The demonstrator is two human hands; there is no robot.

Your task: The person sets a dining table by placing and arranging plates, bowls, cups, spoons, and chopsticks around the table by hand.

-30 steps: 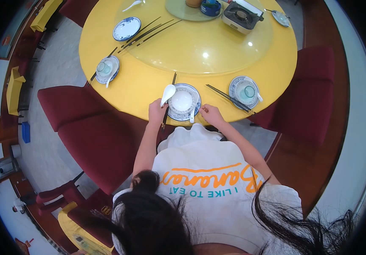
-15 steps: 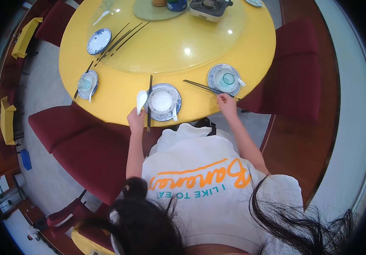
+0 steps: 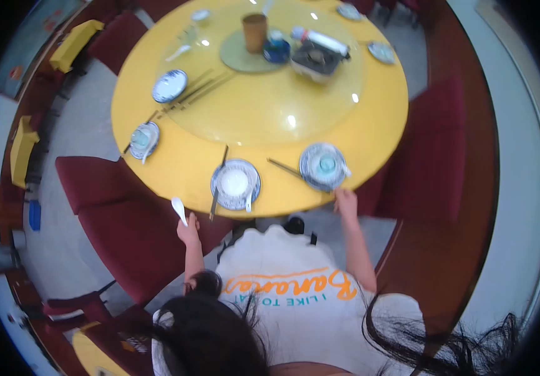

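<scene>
- The left hand (image 3: 188,232) had the white spoon (image 3: 178,205) by its handle, fingers closed round it, bowl end angled away from the body, just off the edge of the tabletop (image 3: 179,166)!
- Over to the right hand (image 3: 346,202), the nearer one to the slanting chopsticks (image 3: 283,167): they ran forward and leftward from its fingers, grip impossible to tell.
- The patterned plate (image 3: 304,172), bearing a glass (image 3: 327,165), crowded their far side; the middle bowl (image 3: 234,182) sat between both hands.
</scene>
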